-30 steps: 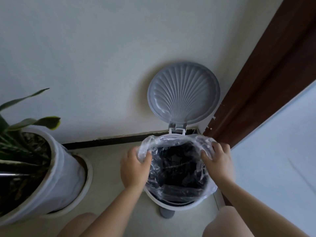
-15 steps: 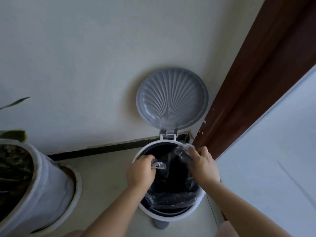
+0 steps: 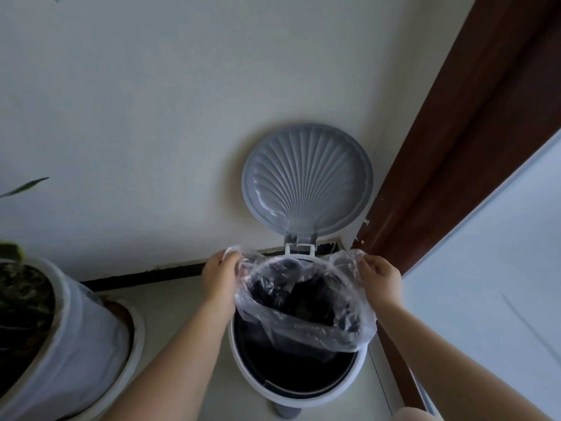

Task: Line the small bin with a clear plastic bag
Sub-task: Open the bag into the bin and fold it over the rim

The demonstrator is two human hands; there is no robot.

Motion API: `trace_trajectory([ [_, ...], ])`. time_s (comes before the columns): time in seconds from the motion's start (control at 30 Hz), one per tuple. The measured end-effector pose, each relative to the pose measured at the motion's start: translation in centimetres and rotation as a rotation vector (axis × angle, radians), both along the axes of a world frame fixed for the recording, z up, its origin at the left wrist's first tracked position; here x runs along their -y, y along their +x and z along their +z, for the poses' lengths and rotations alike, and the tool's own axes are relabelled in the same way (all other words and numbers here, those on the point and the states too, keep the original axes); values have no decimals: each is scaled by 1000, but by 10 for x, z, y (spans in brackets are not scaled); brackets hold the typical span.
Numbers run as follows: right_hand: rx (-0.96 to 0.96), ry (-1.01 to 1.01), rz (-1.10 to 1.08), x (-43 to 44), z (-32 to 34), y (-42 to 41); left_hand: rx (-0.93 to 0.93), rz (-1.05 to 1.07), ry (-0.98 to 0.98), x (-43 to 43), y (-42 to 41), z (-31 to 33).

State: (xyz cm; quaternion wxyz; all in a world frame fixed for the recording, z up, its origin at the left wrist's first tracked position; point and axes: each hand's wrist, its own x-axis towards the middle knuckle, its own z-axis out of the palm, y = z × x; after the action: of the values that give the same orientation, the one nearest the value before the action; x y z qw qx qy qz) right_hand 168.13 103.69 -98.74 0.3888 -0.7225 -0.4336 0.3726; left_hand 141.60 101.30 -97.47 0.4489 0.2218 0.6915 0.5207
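Over the small bin (image 3: 299, 387) by the wall, my left hand (image 3: 219, 276) and right hand (image 3: 382, 276) each pinch an edge of the clear plastic bag (image 3: 306, 311), fingers clamped on the film, stretching its mouth wide above the rim (shell-patterned lid (image 3: 307, 181) standing open).

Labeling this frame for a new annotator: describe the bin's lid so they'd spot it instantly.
Start at the cream wall beside the brown door frame. At its foot stands a small white bin, where both hands stretch a clear bag. The lid is the grey disc hinged upright behind the bin against the wall; its fanned scallop-shell ribs set it apart.
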Motion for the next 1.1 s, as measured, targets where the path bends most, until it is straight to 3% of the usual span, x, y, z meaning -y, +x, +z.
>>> trace_trajectory([
  [0.17,-59,15,-32,-10,-18,4,194,36,-169,-13,-14,-17],
  [0.3,-90,29,-71,-12,-29,6,176,-116,-242,-20,-12,-23],
  [0.4,-77,2,-70,-14,-39,9,207,-16,-322,-34,-14,-33],
  [0.6,-48,-180,-34,-11,-52,14,138,-83,-504,-36,-30,-51],
  [0.83,-282,-316,0,11,-37,28,295,-236,-652,6,-50,-44],
  [1.0,-395,-242,46,29,-25,39,362,-343,-585,39,-70,-40],
  [1.1,-122,-4,89,42,-9,32,345,-248,-310,40,-69,-28],
])
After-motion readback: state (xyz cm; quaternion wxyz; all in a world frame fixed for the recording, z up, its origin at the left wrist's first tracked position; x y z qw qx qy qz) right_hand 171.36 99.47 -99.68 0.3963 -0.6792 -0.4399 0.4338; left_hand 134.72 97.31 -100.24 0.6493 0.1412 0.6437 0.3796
